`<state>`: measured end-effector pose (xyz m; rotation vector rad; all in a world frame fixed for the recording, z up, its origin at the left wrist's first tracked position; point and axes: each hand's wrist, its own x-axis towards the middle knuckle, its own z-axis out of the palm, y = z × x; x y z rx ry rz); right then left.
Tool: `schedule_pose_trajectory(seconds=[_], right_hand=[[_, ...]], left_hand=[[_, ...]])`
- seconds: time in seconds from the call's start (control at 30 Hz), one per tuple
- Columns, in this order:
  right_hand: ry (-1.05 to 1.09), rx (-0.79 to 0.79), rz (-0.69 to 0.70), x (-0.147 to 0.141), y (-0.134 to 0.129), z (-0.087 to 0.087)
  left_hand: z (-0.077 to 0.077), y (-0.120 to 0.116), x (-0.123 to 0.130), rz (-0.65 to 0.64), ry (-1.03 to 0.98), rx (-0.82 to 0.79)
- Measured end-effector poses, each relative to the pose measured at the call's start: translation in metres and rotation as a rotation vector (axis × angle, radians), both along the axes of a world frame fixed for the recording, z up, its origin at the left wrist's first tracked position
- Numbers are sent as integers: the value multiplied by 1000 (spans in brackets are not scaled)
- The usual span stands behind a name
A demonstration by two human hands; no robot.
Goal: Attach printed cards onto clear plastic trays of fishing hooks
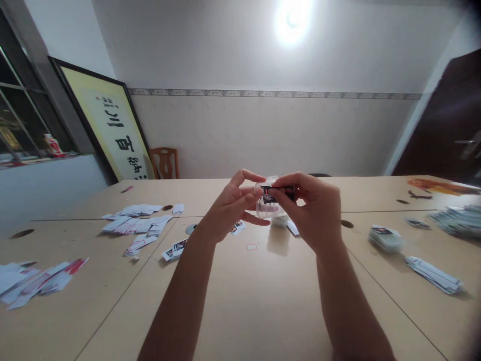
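Note:
Above the middle of the table, my left hand (235, 200) is closed around a small clear plastic box (264, 209), its thumb at the near side. My right hand (310, 205) pinches a black printed label (271, 194) between thumb and fingers. The label lies against the face of the box, and its right end sticks out past the box edge. My right fingers hide part of it. Below the hands, a stack of clear boxes (279, 220) and a white strip (292, 228) sit on the table, partly covered by my right hand.
Piles of white paper strips (137, 225) and more paper (37, 281) lie at the left. Printed cards (175, 249) rest near my left forearm. At the right are stacked clear boxes (385, 238), a paper bundle (434, 274) and a larger pile (458, 220).

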<state>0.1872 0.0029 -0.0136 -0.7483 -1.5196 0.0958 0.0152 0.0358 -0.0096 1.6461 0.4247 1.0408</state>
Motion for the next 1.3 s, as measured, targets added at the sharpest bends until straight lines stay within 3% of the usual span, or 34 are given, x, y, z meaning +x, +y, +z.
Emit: schedule_pose_trajectory(seconds=[0.27,1.3], right_hand=[[-36,61,-24,-1,2,-2],[17,55,-40,-5,-10,0]], left_hand=[[1,-2,0,26,17,26],[0,-10,5,34,-9,130]])
